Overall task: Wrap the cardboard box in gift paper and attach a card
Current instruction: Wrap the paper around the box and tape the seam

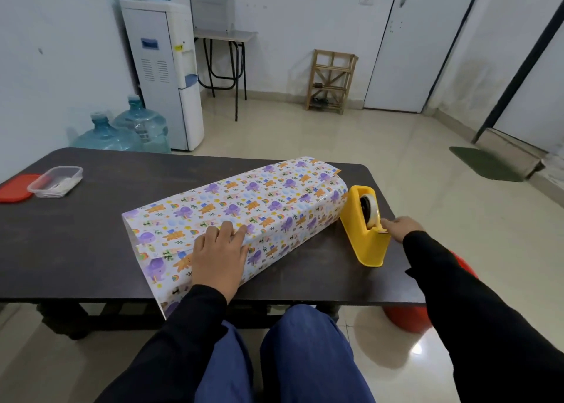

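Gift paper [259, 204] printed with purple and orange animals is folded over a long box on the dark table [76, 234]; the box itself is hidden under it. My left hand [219, 253] lies flat on the overlapping paper seam near the front, fingers spread, pressing it down. My right hand [401, 227] reaches to the cutter end of the yellow tape dispenser [366, 234], which stands just right of the wrapped box. Its fingertips pinch at the tape end there. The paper ends stand open at both sides.
A clear plastic container [56, 181] and its red lid [13, 187] sit at the table's far left. A red stool [409, 320] stands on the floor by my right arm. Water jugs, a dispenser, and a wooden rack stand beyond the table.
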